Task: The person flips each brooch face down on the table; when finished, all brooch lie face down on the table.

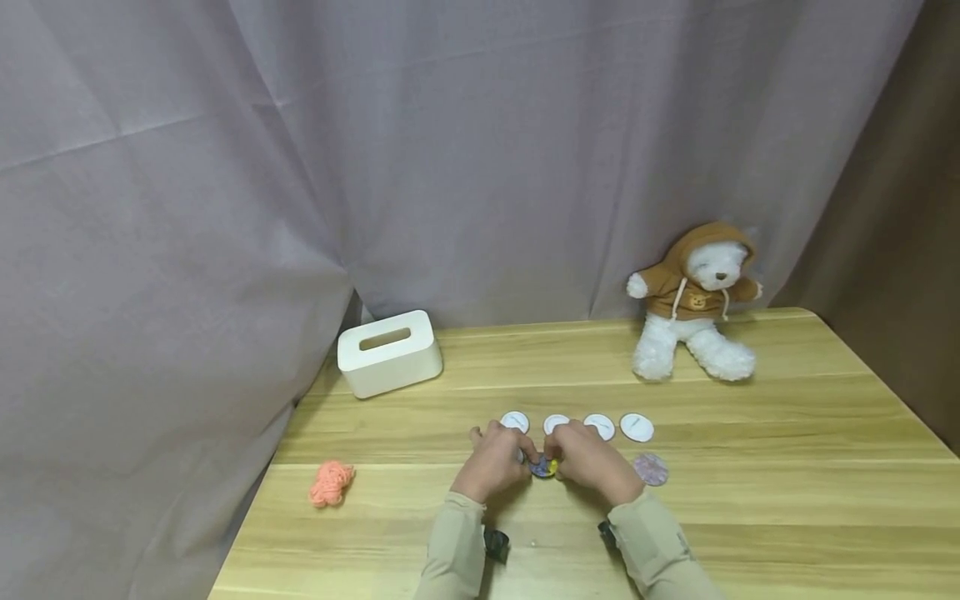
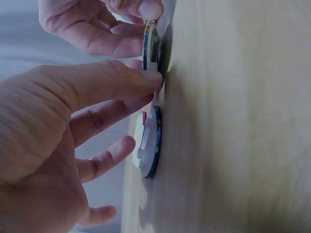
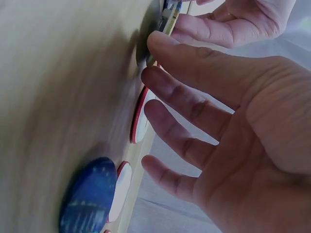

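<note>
Near the front middle of the table, both hands hold a round blue-and-yellow badge (image 1: pixel 543 468) between them. My left hand (image 1: pixel 495 461) pinches its left edge with thumb and forefinger, the other fingers spread. My right hand (image 1: pixel 588 458) pinches the opposite edge, three fingers loosely bent below the thumb. In the left wrist view the badge (image 2: pixel 151 46) is tilted on edge, close over the table. Another badge (image 2: pixel 152 141), dark-rimmed with a pale back, lies beside the left fingers. A blue picture badge (image 3: pixel 90 199) lies beyond the right hand.
Several white discs (image 1: pixel 637 427) form a row just behind the hands; red rims show on a disc (image 3: pixel 141 116) in the right wrist view. A white tissue box (image 1: pixel 390 354) stands back left, coral yarn (image 1: pixel 331 483) lies left, and a teddy bear (image 1: pixel 697 300) sits back right.
</note>
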Demonstrator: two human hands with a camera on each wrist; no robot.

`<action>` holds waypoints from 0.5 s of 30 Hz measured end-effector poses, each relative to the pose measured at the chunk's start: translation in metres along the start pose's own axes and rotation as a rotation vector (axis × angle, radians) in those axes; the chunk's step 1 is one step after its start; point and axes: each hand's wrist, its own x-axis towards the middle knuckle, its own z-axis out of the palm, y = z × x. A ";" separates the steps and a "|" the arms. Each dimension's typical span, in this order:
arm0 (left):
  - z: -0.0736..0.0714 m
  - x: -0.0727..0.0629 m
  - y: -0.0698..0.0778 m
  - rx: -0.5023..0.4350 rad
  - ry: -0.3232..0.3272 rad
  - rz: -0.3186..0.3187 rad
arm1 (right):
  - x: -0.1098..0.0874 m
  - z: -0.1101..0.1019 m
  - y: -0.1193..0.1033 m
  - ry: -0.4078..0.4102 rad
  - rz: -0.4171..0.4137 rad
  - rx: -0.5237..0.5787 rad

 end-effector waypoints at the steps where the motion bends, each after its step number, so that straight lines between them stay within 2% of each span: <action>1: 0.000 -0.001 0.000 -0.001 0.001 0.001 | 0.000 -0.001 0.000 -0.007 0.000 0.005; 7: 0.001 -0.002 -0.001 -0.060 0.003 -0.014 | -0.004 -0.003 0.003 -0.033 0.012 0.051; 11: -0.001 0.000 -0.003 -0.106 0.038 -0.026 | -0.003 -0.006 0.006 -0.033 -0.023 0.081; 15: -0.002 0.003 -0.003 -0.110 0.103 -0.031 | 0.001 -0.008 0.008 -0.009 -0.049 0.068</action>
